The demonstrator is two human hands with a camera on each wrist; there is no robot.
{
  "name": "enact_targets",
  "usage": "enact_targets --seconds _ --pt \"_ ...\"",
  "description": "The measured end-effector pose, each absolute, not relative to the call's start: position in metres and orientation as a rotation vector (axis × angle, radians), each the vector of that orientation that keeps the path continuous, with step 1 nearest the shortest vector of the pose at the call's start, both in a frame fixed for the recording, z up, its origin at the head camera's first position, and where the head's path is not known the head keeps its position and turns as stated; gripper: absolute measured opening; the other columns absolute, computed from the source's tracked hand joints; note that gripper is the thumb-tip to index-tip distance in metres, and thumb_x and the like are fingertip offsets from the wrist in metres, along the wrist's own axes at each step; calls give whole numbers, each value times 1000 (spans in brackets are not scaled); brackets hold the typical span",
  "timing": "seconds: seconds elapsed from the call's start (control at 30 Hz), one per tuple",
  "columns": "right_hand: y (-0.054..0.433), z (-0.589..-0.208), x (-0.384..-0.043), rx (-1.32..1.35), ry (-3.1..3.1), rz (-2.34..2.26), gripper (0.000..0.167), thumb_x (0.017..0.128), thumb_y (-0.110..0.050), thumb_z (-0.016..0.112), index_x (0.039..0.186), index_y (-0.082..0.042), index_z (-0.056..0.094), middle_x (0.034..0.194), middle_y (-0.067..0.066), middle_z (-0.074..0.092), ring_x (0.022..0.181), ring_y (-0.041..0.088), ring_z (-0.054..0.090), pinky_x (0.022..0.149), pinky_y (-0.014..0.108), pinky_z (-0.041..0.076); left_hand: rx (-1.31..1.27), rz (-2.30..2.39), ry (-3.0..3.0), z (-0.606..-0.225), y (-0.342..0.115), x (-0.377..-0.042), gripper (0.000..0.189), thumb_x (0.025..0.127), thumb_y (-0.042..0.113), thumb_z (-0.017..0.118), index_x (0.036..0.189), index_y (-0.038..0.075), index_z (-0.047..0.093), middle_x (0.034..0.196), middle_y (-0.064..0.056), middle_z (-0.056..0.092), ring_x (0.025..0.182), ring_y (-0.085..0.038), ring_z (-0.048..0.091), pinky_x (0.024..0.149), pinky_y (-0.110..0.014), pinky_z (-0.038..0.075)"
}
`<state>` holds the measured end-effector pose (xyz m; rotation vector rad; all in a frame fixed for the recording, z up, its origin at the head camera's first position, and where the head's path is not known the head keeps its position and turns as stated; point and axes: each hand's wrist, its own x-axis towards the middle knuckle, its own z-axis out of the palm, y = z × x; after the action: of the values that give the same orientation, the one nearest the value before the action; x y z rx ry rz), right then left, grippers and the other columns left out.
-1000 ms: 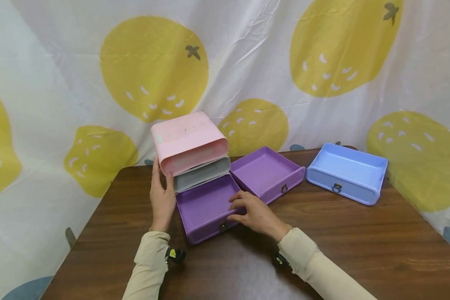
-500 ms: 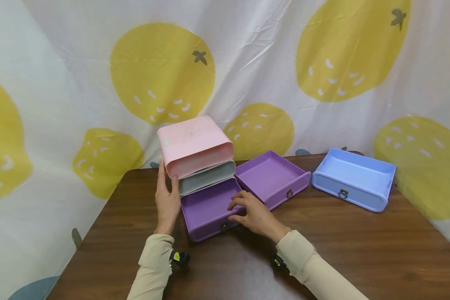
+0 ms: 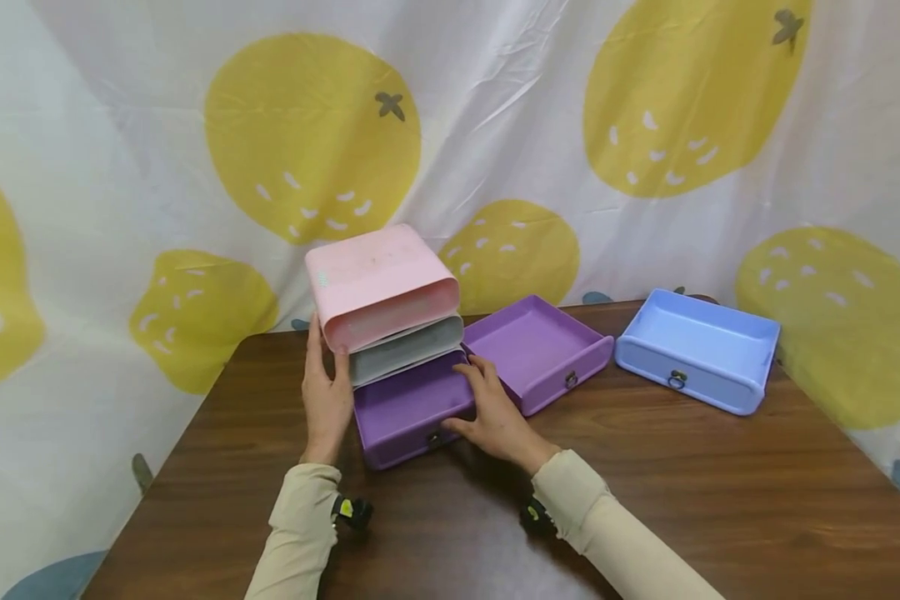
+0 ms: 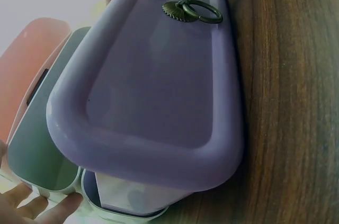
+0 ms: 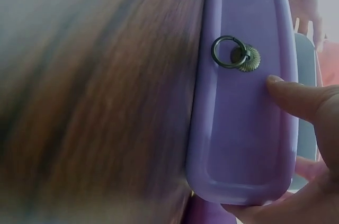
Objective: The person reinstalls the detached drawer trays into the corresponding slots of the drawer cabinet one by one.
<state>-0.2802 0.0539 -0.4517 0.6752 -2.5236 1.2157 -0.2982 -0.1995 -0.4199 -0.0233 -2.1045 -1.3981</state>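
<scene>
A stacked drawer cabinet with a pink top shell (image 3: 378, 265) and a grey shell (image 3: 408, 343) below stands on the table, its upper two slots hollow. My left hand (image 3: 327, 412) holds its left side, thumb at the front rim and fingers along the wall. A purple drawer (image 3: 408, 398) sits partly inside the bottom slot, its front sticking out. My right hand (image 3: 498, 419) grips this drawer's right end; in the right wrist view the thumb (image 5: 296, 96) presses the front panel (image 5: 243, 144) beside a bronze ring pull (image 5: 229, 52), with other fingers around the end.
A second purple drawer (image 3: 536, 342) lies just right of the cabinet, close to the right hand. Farther right is a blue drawer (image 3: 701, 350) with a ring pull. A lemon-print curtain (image 3: 465, 100) hangs behind the brown wooden table (image 3: 645, 500).
The purple drawer has slid a little deeper into the bottom slot. My right hand moved with it, its fingers now farther back along the drawer's side. My left hand stays on the cabinet.
</scene>
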Motion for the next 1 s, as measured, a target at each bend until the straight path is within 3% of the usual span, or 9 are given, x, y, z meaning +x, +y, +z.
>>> enact_targets --seconds 0.23,0.53,1.0 --pt "51 -451 -286 645 -2527 1253 95 80 -15 91 156 3 37 157 29 37 147 44 43 124 52 35 -27 -1376 -2092 -417 -198 -300 62 110 38 49 167 36 23 168 4 39 155 -23 38 124 -54 32" --pt "52 -455 -291 638 -2516 1276 97 79 -13 90 156 7 34 154 29 42 147 42 43 125 53 33 -41 -1365 -2095 -418 -195 -300 62 110 38 50 165 45 22 168 1 40 153 -25 40 123 -54 33" --pt "46 -457 -299 606 -2510 1337 99 78 -15 91 155 7 34 156 30 41 149 43 40 126 53 32 -36 -1378 -2089 -421 -197 -300 61 110 38 49 164 47 22 169 5 37 155 -23 38 124 -55 33"
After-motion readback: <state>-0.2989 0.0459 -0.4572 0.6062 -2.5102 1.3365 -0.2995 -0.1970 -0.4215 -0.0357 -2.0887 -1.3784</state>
